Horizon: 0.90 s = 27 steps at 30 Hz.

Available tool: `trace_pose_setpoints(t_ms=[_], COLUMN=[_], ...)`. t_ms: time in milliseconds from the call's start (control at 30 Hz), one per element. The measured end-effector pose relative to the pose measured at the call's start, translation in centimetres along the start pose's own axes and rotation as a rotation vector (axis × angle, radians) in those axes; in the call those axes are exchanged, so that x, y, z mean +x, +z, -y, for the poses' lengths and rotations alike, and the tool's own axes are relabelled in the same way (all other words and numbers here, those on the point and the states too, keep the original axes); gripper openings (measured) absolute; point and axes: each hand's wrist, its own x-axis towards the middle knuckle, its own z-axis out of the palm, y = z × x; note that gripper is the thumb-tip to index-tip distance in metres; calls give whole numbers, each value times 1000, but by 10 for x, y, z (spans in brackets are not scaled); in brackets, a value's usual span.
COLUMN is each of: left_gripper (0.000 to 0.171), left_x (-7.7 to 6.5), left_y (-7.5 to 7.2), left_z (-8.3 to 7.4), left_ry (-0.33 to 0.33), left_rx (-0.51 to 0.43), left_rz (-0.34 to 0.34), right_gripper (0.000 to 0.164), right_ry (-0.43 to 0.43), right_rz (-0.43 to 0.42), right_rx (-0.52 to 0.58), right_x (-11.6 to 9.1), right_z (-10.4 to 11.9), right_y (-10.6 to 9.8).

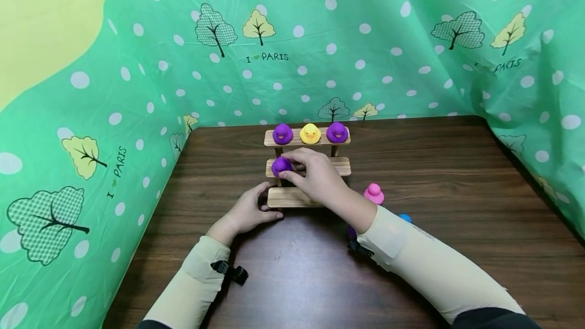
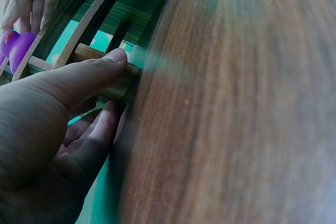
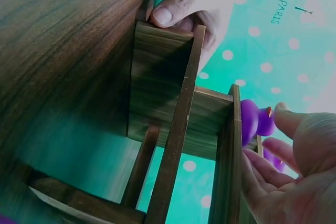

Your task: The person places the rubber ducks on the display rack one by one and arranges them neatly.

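Note:
A three-tier wooden shelf stand (image 1: 292,197) stands on the table. My left hand (image 1: 249,210) grips the left end of its lowest tier, thumb at the front edge and fingers curled behind, as the left wrist view shows (image 2: 58,114). On the left of the middle tier sits a purple rubber duck (image 1: 281,166). My right hand (image 1: 317,174) reaches in from the right and pinches this duck between thumb and fingers. The top tier carries a purple duck (image 1: 282,134), a yellow duck (image 1: 310,133) and another purple duck (image 1: 337,132).
Right of the stand are a pink duck (image 1: 374,194), a blue object (image 1: 404,218) and a purple object (image 1: 351,232), the last two partly hidden by my right forearm. A green dotted cloth (image 1: 320,29) hangs behind and beside the dark wooden table (image 1: 292,268).

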Motion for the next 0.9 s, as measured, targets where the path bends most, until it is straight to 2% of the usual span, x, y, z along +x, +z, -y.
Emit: trace_pose_setpoints(t_ms=[300,467,600,800,900], left_gripper=[72,74,75,75,75], left_x=[-1,0,-1,-1,-1], left_y=[0,1,0,0,1], left_z=[-1,0,-1,-1,0], left_ry=[-5,-17,-26,-25,-28], left_rx=[-9,-8,-12,-14,-9], left_rz=[-2,-4,0,1,-2], right_gripper=[41,40,40,34,33], right_ry=[-1,-30,-41,-29,-16], right_rz=[-1,-16,-27,-31,-37], right_rx=[71,105,96,204,215], right_x=[-9,-15,-23,-35,-41], right_z=[-2,-5,-9,-13,-15], right_y=[-7,-13,-21,-35,-44])
